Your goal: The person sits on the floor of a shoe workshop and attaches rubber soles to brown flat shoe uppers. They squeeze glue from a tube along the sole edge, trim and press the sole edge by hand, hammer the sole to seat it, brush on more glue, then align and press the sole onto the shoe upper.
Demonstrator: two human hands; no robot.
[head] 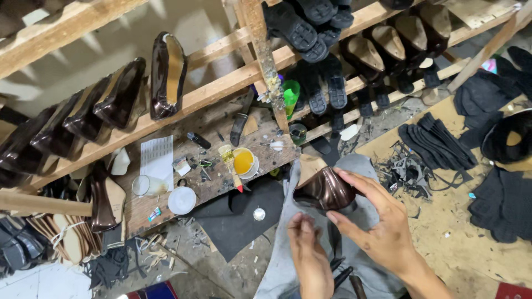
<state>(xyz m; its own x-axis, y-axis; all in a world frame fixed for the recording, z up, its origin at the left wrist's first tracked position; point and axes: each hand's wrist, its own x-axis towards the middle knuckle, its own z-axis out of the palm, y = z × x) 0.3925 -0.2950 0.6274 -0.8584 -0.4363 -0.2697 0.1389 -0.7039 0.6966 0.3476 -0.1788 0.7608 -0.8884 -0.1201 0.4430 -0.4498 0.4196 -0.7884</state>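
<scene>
A glossy dark brown shoe upper on a last (pixel 324 189) rests on my grey-trousered lap. My right hand (pixel 377 224) cups it from the right, fingers curled over the heel end. Just below the shoe, my left hand (pixel 308 249) has its fingertips bent toward the underside; whether they grip it is hidden. A tan sole edge (pixel 308 165) shows at the shoe's far end.
A low wooden bench (pixel 183 182) carries a pot of yellow glue (pixel 244 161) with a brush, a white lid (pixel 182 200), paper and small tools. Wooden racks (pixel 221 88) hold rows of brown shoes and black soles. Black leather pieces (pixel 438 141) and scraps litter the floor at right.
</scene>
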